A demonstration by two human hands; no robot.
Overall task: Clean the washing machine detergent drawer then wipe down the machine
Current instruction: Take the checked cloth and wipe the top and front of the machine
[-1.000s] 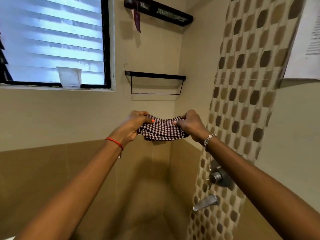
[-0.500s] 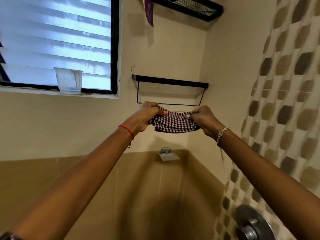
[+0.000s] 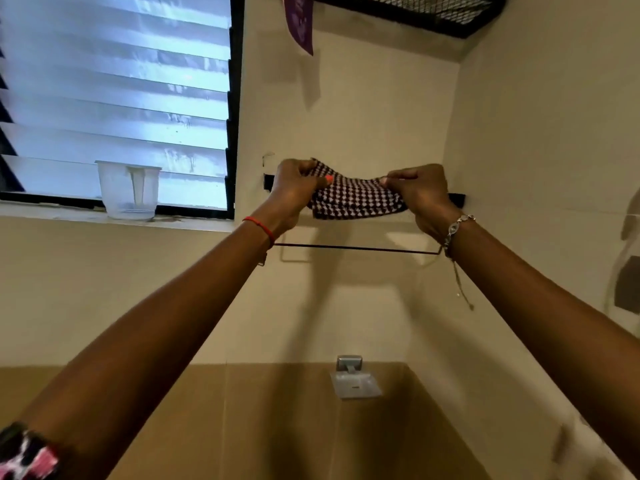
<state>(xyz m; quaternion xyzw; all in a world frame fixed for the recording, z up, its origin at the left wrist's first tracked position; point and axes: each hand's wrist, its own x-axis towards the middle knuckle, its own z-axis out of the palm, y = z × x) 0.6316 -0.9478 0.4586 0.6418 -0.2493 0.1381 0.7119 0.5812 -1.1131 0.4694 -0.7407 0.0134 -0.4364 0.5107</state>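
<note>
The cloth (image 3: 356, 200) is small, woven in a dark-and-white check, and bunched into folds rather than spread flat. It hangs level in the air. The left hand (image 3: 294, 192) pinches its 9 o'clock end and the right hand (image 3: 420, 192) its 3 o'clock end. Its lower edge sags slightly. It overlaps the front edge of the black wall shelf (image 3: 457, 199); contact cannot be told.

— What stands on the window sill (image 3: 52, 213)?
— A clear plastic cup (image 3: 128, 190), in front of the louvred window (image 3: 114, 98).
— And on the wall?
— A black towel rail (image 3: 353, 248). High above it is a black mesh shelf (image 3: 415, 12), a purple tag (image 3: 299, 22) hanging beside it. A metal soap dish (image 3: 355, 384) sits lower down.
</note>
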